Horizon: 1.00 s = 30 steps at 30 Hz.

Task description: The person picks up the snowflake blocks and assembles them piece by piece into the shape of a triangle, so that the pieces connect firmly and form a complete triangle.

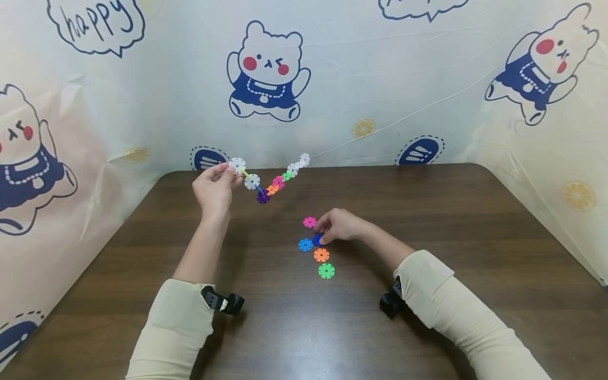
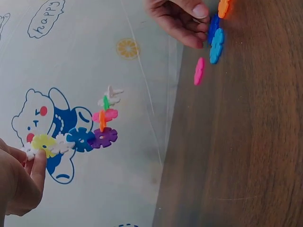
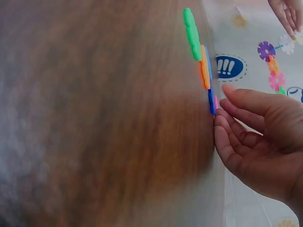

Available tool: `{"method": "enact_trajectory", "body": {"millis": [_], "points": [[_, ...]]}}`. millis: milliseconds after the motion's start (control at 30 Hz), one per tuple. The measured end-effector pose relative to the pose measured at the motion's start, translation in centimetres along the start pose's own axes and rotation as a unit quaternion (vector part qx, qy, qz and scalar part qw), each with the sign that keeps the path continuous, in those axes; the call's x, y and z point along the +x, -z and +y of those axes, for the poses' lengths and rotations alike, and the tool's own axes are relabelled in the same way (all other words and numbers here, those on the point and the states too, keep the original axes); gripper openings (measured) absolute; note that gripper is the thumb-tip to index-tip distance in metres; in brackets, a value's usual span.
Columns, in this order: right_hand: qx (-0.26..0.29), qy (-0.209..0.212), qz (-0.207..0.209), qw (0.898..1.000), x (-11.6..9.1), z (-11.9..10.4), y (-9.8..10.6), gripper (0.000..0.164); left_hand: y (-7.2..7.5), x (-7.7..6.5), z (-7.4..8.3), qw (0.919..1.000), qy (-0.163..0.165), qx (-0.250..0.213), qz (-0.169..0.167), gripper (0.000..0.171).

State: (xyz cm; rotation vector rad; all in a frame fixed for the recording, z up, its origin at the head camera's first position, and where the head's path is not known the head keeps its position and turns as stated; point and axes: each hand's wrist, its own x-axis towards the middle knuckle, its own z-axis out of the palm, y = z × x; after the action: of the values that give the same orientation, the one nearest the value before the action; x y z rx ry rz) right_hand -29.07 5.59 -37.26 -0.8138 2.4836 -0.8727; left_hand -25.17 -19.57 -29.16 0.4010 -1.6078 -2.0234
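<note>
1. I have the chain of notched discs (image 1: 272, 190) held up near the table's (image 1: 427, 221) far edge, dipping at a purple disc (image 1: 263, 197) and rising again to the right. Its joints could twist, I judge, so I'd hold it steady and unhurried.
2. The left hand (image 1: 214, 192) pinches the white end disc (image 1: 239, 164); a light grip there should spare the neighbouring joint.
3. The right hand (image 1: 343, 224), well apart from the left, is at the dark blue disc (image 1: 316, 240), fingers bent. From here I cannot tell whether it grips the disc. I'd pinch the rim, leaving some notches bare.
4. Just beside that lies a light blue disc (image 1: 302, 245), with an orange disc (image 1: 317, 255) close on the near side and a green disc (image 1: 323, 271) nearer me. A straight lift should avoid dragging them.
5. A pink disc (image 1: 307, 222) sits by the right fingertips, towards the far edge; I'd watch for a finger brushing it.
</note>
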Motion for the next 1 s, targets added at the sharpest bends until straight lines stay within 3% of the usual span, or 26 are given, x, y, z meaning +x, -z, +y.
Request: {"method": "enact_trajectory", "body": {"millis": [167,300,433,500,600,767,833,933,1000], "points": [[-0.035,-0.005,-0.002,0.999,0.1,-0.4,-0.5,0.023,-0.2,-0.3,-0.2,0.9999,0.01,-0.002,-0.01,0.026],[-0.039,-0.004,0.015,0.999,-0.1,-0.3,-0.5,0.016,-0.7,-0.7,-0.7,0.9993,-0.005,0.024,-0.028,0.025],[0.036,-0.001,0.061,0.998,-0.7,-0.7,0.3,0.01,-1.3,-1.5,-1.4,0.9936,-0.059,0.078,-0.056,0.022],[0.103,0.002,0.103,0.989,-1.2,-1.3,1.0,0.01,-1.6,-2.2,-1.6,0.987,-0.093,0.11,-0.071,0.021],[0.215,0.01,0.177,0.96,-2.0,-2.4,2.2,0.014,-2.2,-3.4,-1.8,0.9728,-0.152,0.146,-0.097,0.019],[0.372,0.031,0.261,0.89,-3.1,-4.4,3.6,0.023,-3.4,-5.5,-2.0,0.9432,-0.259,0.158,-0.135,0.014],[0.411,0.04,0.277,0.868,-3.5,-5.1,3.9,0.026,-3.8,-6.8,-1.4,0.9341,-0.286,0.156,-0.146,0.012],[0.452,0.05,0.288,0.843,-3.8,-5.7,3.9,0.026,-4.3,-7.5,-1.7,0.9209,-0.324,0.147,-0.159,0.011],[0.47,0.055,0.29,0.832,-3.9,-6.0,3.9,0.026,-4.6,-7.8,-1.9,0.9164,-0.333,0.149,-0.165,0.011]]}}
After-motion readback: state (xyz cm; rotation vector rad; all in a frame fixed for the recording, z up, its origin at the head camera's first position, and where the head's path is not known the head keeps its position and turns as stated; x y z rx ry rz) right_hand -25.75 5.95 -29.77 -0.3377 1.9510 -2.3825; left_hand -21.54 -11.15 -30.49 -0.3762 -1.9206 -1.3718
